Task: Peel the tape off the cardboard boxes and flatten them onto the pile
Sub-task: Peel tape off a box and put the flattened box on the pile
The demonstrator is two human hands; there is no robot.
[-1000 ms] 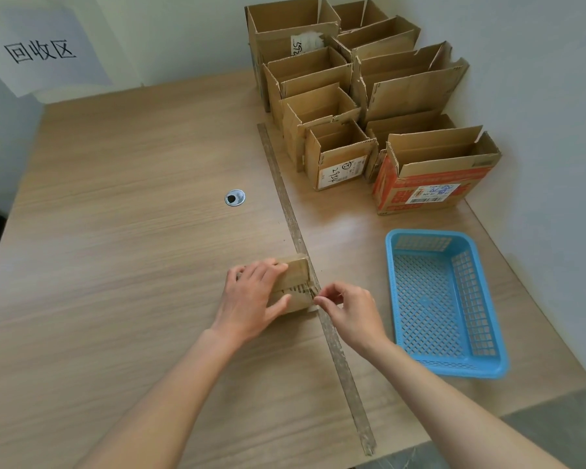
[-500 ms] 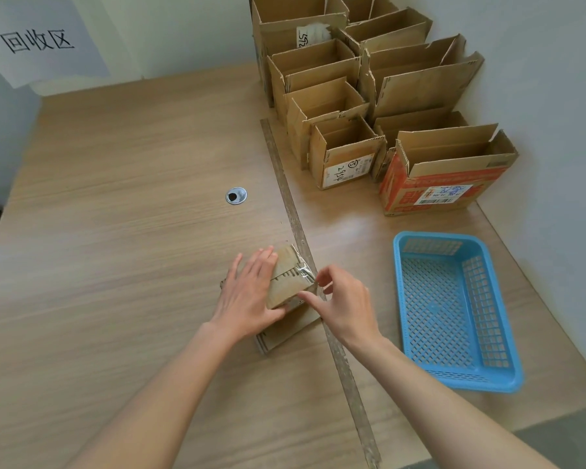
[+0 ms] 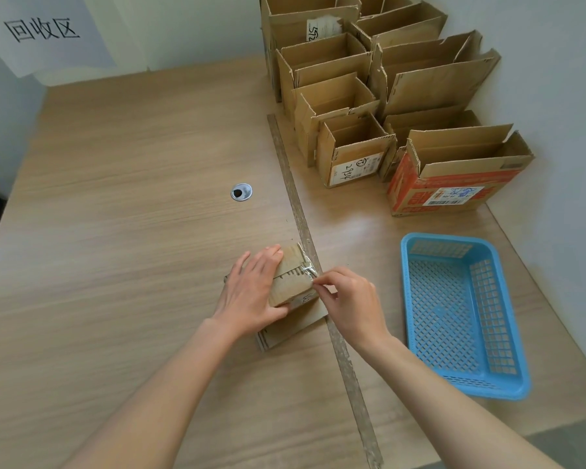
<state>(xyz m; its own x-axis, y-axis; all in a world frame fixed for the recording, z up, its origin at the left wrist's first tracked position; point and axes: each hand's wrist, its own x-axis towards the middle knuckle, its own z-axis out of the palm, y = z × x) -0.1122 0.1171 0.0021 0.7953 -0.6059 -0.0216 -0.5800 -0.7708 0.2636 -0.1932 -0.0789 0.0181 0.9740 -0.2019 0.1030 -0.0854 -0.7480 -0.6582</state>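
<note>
While left hand (image 3: 251, 292) steadies box (image 3: 293, 280) (small), right hand (image 3: 347, 301) pinches tape (image 3: 308, 273).

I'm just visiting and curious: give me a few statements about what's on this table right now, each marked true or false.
1. The blue basket holds folded cardboard. False: nothing shows inside it.
2. The left hand rests on the small box. True.
3. The right hand pinches clear tape at the box's edge. True.
4. The red printed box lies flattened. False: it stands with its flaps up.
5. The small box sits on flat cardboard. True.
</note>
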